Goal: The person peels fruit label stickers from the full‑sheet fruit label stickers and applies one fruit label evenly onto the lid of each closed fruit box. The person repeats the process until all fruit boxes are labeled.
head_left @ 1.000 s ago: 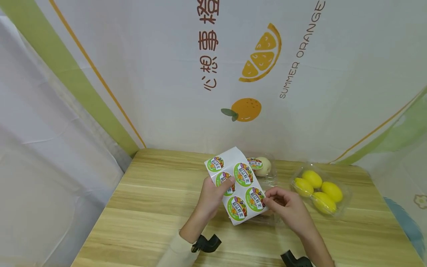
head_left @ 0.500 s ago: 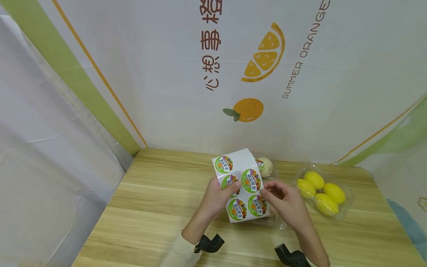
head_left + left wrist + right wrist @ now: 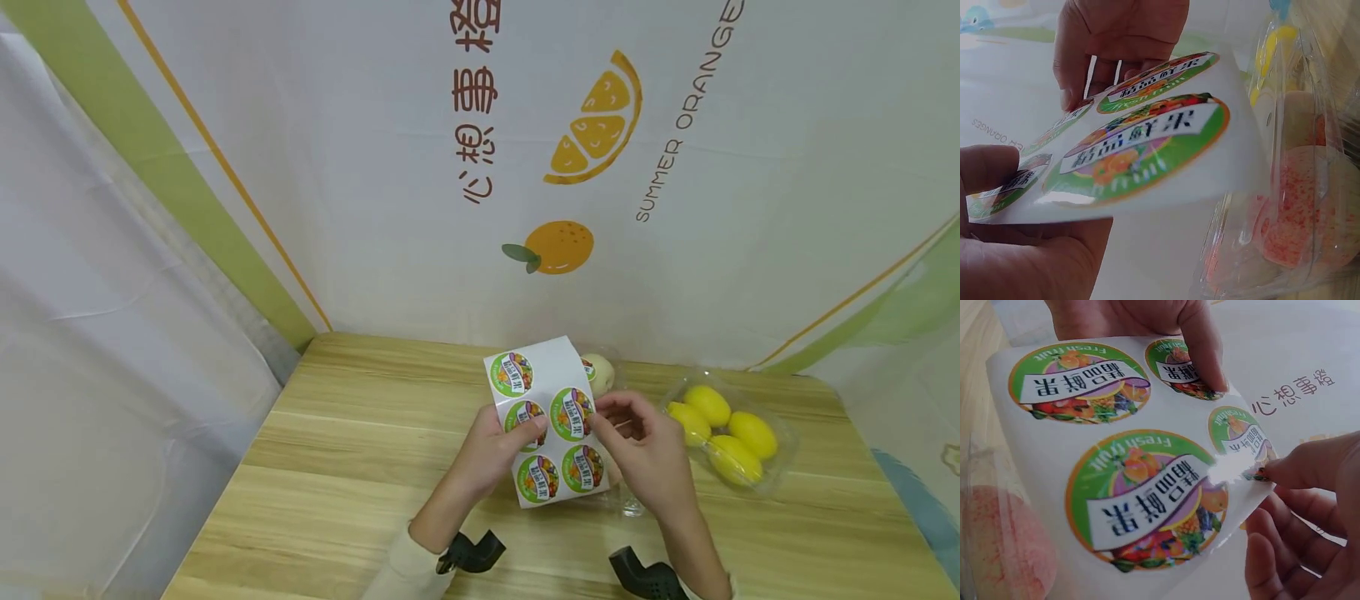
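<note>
My left hand (image 3: 483, 454) holds a white sheet of round fruit stickers (image 3: 546, 369), its thumb on the printed face and its fingers behind. The green-rimmed stickers run in two columns, and the sheet's upper right spot is bare. At the right edge, my right hand (image 3: 651, 454) pinches the sheet with thumb and forefinger, right at the rim of one sticker (image 3: 572, 414). That thumb (image 3: 1300, 465) covers part of the sticker in the right wrist view. Below the tilted sheet, a clear plastic box holds reddish, peach-like fruit (image 3: 1291, 215); the sheet hides most of it in the head view.
A clear box of yellow lemons (image 3: 735, 460) stands on the wooden table (image 3: 360, 425) at the right. Behind the sheet sits a pale round fruit (image 3: 602, 375) in clear plastic, with a sticker partly showing. A printed white cloth (image 3: 375, 208) hangs along the table's back edge.
The sheet has shifted right in the head view and turned more upright. My right hand's pinch has moved from a lower sticker up the right edge to the one above.
</note>
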Action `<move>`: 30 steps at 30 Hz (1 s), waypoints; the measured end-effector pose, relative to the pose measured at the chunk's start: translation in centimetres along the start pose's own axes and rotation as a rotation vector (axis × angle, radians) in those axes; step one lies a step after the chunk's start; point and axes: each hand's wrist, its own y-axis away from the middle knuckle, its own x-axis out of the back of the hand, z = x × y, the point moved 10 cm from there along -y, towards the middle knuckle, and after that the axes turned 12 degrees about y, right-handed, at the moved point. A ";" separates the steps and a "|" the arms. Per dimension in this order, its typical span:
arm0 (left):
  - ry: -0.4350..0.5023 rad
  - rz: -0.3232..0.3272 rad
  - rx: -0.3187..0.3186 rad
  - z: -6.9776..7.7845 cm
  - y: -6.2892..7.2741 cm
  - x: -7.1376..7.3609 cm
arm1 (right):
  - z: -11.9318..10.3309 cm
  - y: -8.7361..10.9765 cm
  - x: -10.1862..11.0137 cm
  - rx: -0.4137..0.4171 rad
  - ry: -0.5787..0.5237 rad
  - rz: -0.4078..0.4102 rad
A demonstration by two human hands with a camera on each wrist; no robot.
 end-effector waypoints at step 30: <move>-0.007 0.031 0.035 -0.6 0.3 -0.7 | -2.5 0.7 0.6 0.195 -0.065 0.086</move>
